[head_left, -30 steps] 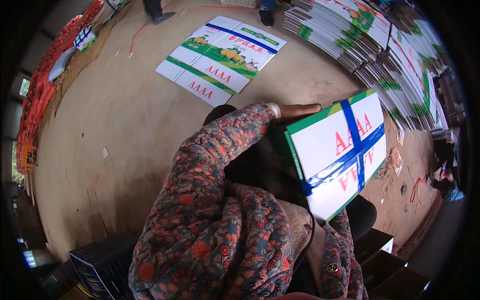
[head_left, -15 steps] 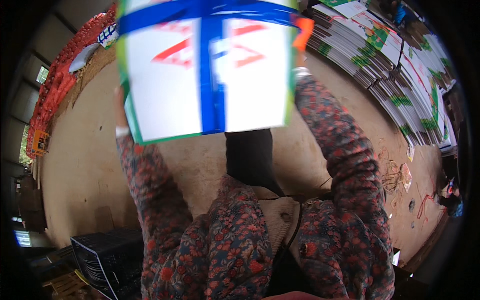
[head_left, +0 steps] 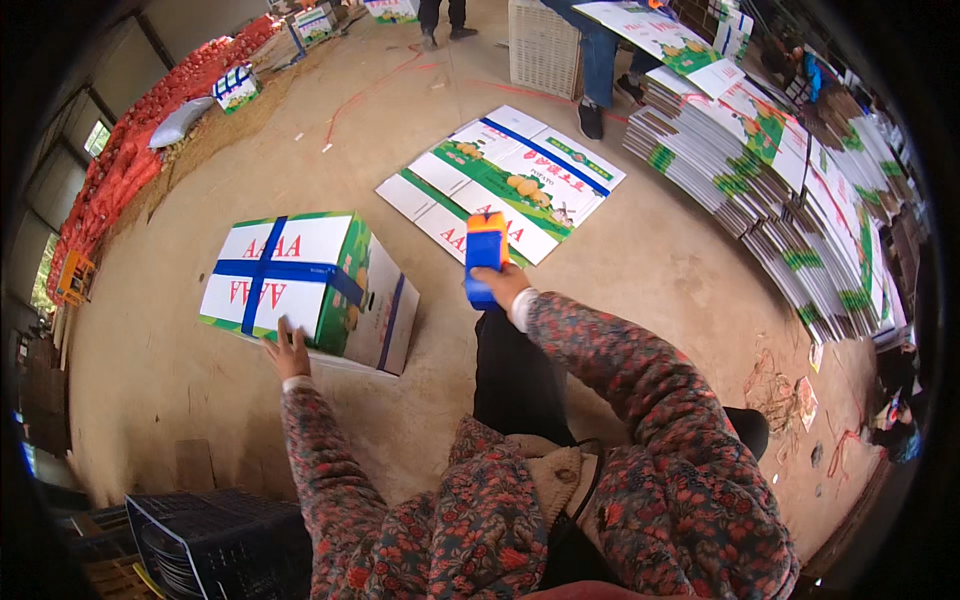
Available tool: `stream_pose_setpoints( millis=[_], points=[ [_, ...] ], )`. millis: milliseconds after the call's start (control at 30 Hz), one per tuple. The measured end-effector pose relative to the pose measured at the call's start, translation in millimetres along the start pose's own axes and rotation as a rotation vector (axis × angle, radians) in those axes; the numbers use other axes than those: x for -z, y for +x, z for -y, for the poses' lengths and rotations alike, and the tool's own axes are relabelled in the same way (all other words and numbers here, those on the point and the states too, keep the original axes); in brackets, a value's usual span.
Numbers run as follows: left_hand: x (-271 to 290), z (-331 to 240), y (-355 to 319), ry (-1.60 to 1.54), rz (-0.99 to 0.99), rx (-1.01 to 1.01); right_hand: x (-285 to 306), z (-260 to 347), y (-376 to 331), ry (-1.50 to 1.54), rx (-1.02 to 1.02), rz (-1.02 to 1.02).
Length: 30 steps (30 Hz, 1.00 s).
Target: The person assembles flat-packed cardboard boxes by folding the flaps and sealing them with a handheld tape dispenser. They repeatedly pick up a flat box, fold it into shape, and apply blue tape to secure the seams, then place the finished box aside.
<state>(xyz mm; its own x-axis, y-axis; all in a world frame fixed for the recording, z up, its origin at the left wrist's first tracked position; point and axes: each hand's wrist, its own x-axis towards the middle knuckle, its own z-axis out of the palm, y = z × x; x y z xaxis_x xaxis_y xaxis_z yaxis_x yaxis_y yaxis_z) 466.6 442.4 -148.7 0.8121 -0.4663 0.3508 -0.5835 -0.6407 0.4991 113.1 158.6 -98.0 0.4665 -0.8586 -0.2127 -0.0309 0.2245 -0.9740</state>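
Note:
A white and green cardboard box [head_left: 385, 315], crossed with blue tape on top, stands on the floor at the left. My left hand [head_left: 289, 352] rests against its near top edge with fingers spread and no grip on it. In my right hand [head_left: 503, 283] is a tape dispenser [head_left: 487, 258], orange with a broad blue roll, held up to the right of the box. Beyond the dispenser a flattened carton [head_left: 470, 170], with a blue tape strip across it, lies on the floor and is partly hidden by the dispenser.
Tall stacks of flat cartons [head_left: 760, 190] line the right. Red net sacks [head_left: 130, 120] pile along the left wall. A black crate [head_left: 220, 540] sits at the lower left. Another person's legs [head_left: 596, 60] stand beside a pale crate [head_left: 543, 50] at the back.
The taped box went from up between both hands, close to me, down onto the floor at the left. My right hand has left it, still holding the dispenser; my left hand remains at its edge.

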Motion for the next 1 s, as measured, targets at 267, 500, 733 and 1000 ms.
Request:
stream_pose_setpoints(
  millis=[267, 500, 733, 1000],
  points=[
    [-75, -168, -72, -0.337, 0.035, -0.472, 219, 9, -70, 0.355, -0.006, -0.08],
    [-350, -301, -87, -0.784, 1.133, 0.395, 334, -63, -189, 0.471, -0.405, -0.876],
    [-601, -322, -116, -0.534, 1.164, 0.245, 333, -70, -176, 0.517, -0.411, -0.649],
    [-624, -343, -112, -1.233, 0.783, 1.275, 350, -79, -173, 0.692, -0.565, -0.798]
  ],
)
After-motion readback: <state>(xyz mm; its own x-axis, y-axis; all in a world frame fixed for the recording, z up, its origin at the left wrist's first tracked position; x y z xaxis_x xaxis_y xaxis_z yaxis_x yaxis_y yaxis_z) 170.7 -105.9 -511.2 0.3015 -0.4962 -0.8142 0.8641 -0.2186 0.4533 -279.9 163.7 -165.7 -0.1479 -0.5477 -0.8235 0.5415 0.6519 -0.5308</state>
